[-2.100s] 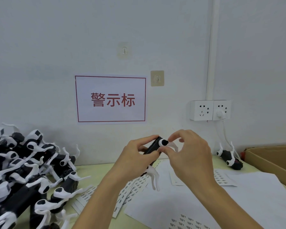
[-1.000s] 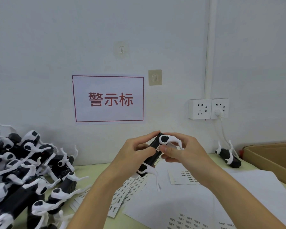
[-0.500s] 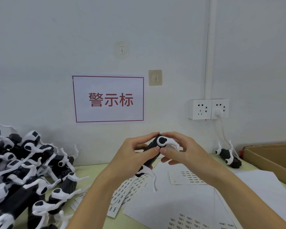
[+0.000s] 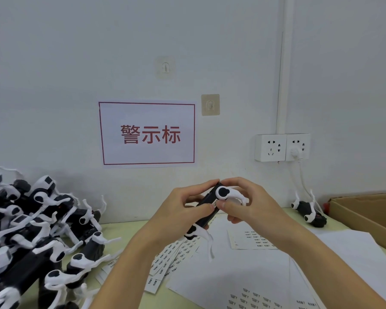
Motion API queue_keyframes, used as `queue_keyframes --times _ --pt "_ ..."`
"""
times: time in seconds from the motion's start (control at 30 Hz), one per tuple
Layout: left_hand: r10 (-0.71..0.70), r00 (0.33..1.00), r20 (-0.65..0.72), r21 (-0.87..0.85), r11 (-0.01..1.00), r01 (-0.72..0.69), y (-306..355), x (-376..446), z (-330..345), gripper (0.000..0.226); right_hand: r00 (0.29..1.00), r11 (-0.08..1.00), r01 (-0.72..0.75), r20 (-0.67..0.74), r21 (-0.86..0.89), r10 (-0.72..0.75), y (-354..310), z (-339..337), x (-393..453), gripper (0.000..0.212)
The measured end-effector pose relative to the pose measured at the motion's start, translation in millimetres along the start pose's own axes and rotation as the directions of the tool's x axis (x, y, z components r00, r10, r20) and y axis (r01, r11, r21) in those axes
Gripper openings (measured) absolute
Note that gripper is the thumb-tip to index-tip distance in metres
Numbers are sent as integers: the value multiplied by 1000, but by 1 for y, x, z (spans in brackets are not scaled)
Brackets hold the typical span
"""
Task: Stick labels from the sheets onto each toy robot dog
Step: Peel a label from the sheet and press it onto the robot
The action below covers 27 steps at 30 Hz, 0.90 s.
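Both my hands are wrapped round one toy robot dog (image 4: 206,207), left hand (image 4: 183,216) and right hand (image 4: 246,202) pinching a label (image 4: 214,204) on it. Cardboard box (image 4: 366,216) far right, insides hidden. Label sheets (image 4: 252,239) underneath.

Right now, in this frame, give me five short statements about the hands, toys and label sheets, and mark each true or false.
1. Both the left hand and right hand hold one toy robot dog. True.
2. The pile of toy dogs lies right of the hands. False: it lies left.
3. A single toy dog lies near the cardboard box. True.
4. The label sheets hang on the wall. False: they lie on the table.
5. A plug sits in the right wall socket. True.
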State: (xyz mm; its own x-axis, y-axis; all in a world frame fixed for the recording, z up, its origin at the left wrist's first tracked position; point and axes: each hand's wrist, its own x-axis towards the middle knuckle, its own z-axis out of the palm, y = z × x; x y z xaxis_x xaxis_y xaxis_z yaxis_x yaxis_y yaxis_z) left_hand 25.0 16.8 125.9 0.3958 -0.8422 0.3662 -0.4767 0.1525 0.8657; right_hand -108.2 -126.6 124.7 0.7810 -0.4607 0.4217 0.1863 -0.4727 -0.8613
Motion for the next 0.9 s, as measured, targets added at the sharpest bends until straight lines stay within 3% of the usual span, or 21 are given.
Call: queue_keyframes --times 0.23,0.5,0.7,0.83,0.9 --pt "10 999 34 -12 1000 -10 2 -1 -1 51 997 999 -20 79 26 18 0 -4 0 31" --pt "19 998 60 13 1000 -20 3 -3 -3 51 981 997 65 185 -38 -57 2 -3 -1 33" --pt "-17 1000 4 29 999 17 1 -2 -9 61 995 999 34 91 7 -35 6 0 2 28" --pt "-17 979 -202 20 1000 21 -3 1 -14 41 999 995 27 -27 99 -24 12 3 4 25" --pt "-82 967 -243 -78 995 64 -5 2 -14 32 996 989 29 -85 146 -17 15 4 6 24"
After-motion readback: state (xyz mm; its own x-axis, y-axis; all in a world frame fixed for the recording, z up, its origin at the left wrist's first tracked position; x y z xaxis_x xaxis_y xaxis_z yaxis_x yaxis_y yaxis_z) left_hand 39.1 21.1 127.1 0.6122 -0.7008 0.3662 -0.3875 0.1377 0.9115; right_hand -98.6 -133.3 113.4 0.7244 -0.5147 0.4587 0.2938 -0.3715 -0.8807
